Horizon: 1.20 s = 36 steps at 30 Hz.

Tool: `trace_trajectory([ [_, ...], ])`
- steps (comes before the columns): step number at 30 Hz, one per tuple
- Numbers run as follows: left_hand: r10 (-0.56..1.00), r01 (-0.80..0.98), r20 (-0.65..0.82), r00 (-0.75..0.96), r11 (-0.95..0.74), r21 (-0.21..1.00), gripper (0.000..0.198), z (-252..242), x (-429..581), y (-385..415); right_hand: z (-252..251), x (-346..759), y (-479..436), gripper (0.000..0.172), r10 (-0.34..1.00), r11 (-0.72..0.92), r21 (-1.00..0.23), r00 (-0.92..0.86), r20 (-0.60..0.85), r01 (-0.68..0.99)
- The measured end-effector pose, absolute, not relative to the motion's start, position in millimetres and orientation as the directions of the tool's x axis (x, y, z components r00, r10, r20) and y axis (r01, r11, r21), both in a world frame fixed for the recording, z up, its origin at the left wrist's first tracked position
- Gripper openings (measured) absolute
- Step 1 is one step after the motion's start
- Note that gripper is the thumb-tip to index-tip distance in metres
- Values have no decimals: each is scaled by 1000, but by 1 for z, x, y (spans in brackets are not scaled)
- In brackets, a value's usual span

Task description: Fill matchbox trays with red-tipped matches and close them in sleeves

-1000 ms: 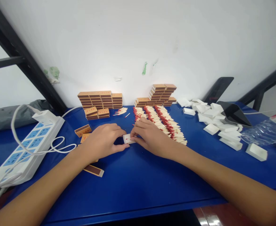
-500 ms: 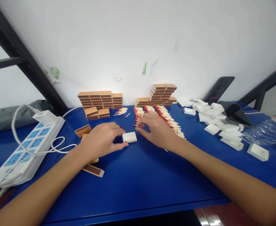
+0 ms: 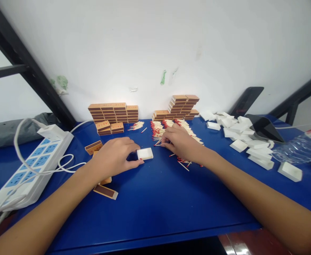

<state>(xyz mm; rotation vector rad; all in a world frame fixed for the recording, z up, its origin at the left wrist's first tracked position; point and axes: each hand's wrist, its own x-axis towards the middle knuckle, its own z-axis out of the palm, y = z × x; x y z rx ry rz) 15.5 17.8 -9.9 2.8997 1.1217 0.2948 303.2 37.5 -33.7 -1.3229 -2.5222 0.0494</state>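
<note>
A small white matchbox tray lies on the blue table, with the thumb and fingers of my left hand gripping its left end. My right hand is over the red-tipped matches, its thumb and fingertips pinched together among them. Whether a match is between those fingers is hidden. Several loose matches lie below my right palm. Under and beside my left forearm are printed matchbox sleeves, partly covered by the arm.
Stacked matchboxes and a second stack stand against the wall. White trays are heaped at the right, near a black phone-like object and a clear plastic bottle. A power strip with cables lies left.
My right hand has moved slightly right, away from the tray and onto the matches, uncovering some of the left pile. My left hand and the tray have hardly moved.
</note>
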Motion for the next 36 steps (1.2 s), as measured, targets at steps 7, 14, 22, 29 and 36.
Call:
trace_trajectory([
  [7,674,669,165,720,-738,90,31,-9,15,18,-34,310,43,14,789,585,-86,-541,291,807],
  [14,677,672,149,720,-735,94,31,-9,16,17,-36,307,43,12,787,585,-48,-552,275,809],
  [22,673,670,146,725,-738,76,34,-9,16,18,-33,298,38,23,798,576,-27,-555,235,817],
  [29,675,671,145,723,-736,85,34,-10,16,17,-26,292,30,20,805,577,-88,-548,224,812],
  [36,672,665,151,725,-740,100,34,-10,15,18,-32,294,32,17,784,609,-84,-582,217,789],
])
